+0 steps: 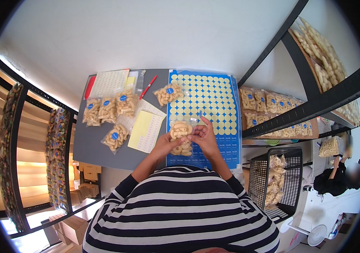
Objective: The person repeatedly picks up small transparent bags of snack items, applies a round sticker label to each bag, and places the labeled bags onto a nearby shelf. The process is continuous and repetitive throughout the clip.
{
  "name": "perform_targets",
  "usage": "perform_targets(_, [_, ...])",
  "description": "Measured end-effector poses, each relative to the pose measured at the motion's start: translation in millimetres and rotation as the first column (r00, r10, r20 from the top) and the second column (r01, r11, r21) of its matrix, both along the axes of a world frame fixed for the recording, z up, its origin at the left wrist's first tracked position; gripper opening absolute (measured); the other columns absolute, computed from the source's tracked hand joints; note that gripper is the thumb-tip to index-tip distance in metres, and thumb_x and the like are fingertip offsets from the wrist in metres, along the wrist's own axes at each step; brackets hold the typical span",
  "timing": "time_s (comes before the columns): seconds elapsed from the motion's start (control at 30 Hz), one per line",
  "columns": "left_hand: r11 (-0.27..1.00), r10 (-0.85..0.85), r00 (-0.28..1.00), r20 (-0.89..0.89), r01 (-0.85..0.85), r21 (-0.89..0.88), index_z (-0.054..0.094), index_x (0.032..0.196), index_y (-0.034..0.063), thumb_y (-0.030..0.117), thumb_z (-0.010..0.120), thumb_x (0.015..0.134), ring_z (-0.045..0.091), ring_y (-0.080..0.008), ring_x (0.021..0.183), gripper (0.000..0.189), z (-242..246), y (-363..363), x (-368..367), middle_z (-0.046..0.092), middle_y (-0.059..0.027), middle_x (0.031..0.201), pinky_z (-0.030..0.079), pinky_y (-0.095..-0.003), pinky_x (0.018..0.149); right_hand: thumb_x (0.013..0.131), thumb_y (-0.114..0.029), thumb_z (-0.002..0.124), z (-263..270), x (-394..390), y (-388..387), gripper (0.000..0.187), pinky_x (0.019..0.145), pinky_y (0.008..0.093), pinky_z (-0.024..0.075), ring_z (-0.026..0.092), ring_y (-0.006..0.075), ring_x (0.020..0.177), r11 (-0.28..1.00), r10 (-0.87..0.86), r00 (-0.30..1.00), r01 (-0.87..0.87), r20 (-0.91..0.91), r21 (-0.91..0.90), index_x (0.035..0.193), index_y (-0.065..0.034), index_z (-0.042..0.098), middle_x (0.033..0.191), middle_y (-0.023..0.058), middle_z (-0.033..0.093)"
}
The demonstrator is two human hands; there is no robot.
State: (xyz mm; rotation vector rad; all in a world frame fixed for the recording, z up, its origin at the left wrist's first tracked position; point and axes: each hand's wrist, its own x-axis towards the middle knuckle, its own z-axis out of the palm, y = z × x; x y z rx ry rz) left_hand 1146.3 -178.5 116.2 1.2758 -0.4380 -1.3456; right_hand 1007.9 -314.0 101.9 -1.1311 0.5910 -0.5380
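Observation:
A clear plastic bag of curved, tube-shaped snack pieces is held between my hands above the sticker sheet's near left part. My left hand grips its left side, the thumb across the front. At the bag's right edge, my right hand has its thumb and bent fingers, while the index finger points up. On that fingertip sits a small blue sticker, seen nearly edge-on. Below lies a large blue sticker sheet; pale bare circles fill its upper rows, and blue labels remain lower down. Another labelled bag overlaps its left edge.
Several labelled bags lie on the grey table, beside a red pen and yellow label sheets. Right are a metal shelf with bagged snacks, a black basket and a person. Another rack stands left.

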Motion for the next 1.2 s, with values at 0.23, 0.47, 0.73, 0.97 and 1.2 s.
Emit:
perform_targets(0.23, [0.998, 0.056, 0.998, -0.032, -0.056, -0.009, 0.055, 0.124, -0.0010, 0.025, 0.067, 0.092, 0.067, -0.0159, 0.094, 0.043, 9, 3, -3, 0.067, -0.0102, 0.110, 0.055, -0.0301, 0.081, 0.075, 0.008, 0.076, 3, -6, 11, 0.092, 0.079, 0.0303, 0.0550, 0.060, 0.0187, 0.092, 0.999, -0.045, 0.999, 0.045, -0.021, 0.011, 0.146, -0.0046, 0.019, 0.109, 0.0139, 0.051])
perform_targets(0.47, [0.987, 0.152, 0.986, 0.073, -0.147, -0.068, 0.055, 0.124, -0.0001, 0.023, 0.063, 0.095, 0.068, -0.0166, 0.091, 0.038, -5, 18, 11, 0.067, -0.0098, 0.108, 0.055, -0.0303, 0.081, 0.081, 0.001, 0.072, 0, -11, 25, 0.085, 0.087, 0.0352, 0.0515, 0.060, 0.0245, 0.103, 0.958, -0.089, 0.988, 0.050, -0.126, -0.281, 0.148, -0.0045, 0.019, 0.121, 0.0187, 0.054])
perform_targets(0.73, [0.983, 0.182, 0.980, -0.077, -0.183, 0.000, 0.053, 0.125, 0.0005, 0.024, 0.058, 0.097, 0.068, -0.0175, 0.093, 0.037, -7, 42, 53, 0.067, -0.0094, 0.107, 0.057, -0.0300, 0.078, 0.081, -0.009, 0.075, -1, 3, 58, 0.095, 0.103, 0.0427, 0.0412, 0.054, 0.0352, 0.122, 0.787, -0.113, 0.859, -0.230, -0.499, -0.573, 0.152, -0.0059, 0.012, 0.125, 0.0202, 0.060])
perform_targets(0.97, [0.979, 0.204, 0.975, -0.084, -0.205, 0.002, 0.054, 0.123, 0.0017, 0.023, 0.058, 0.097, 0.069, -0.0156, 0.088, 0.034, 1, 73, 90, 0.067, -0.0075, 0.103, 0.057, -0.0288, 0.075, 0.081, -0.007, 0.072, 3, 20, 78, 0.091, 0.102, 0.0443, 0.0402, 0.053, 0.0382, 0.119, 0.736, -0.254, 0.779, -0.228, -0.573, -0.637, 0.152, -0.0052, 0.016, 0.127, 0.0195, 0.059])
perform_targets(1.2, [0.988, 0.147, 0.983, -0.106, -0.151, -0.030, 0.057, 0.120, 0.0028, 0.023, 0.060, 0.096, 0.068, -0.0137, 0.087, 0.031, 2, 88, 120, 0.067, -0.0058, 0.102, 0.056, -0.0278, 0.073, 0.081, -0.006, 0.071, -5, 32, 95, 0.090, 0.105, 0.0453, 0.0368, 0.051, 0.0377, 0.122, 0.712, -0.390, 0.735, -0.142, -0.555, -0.688, 0.153, -0.0062, 0.016, 0.127, 0.0174, 0.059])
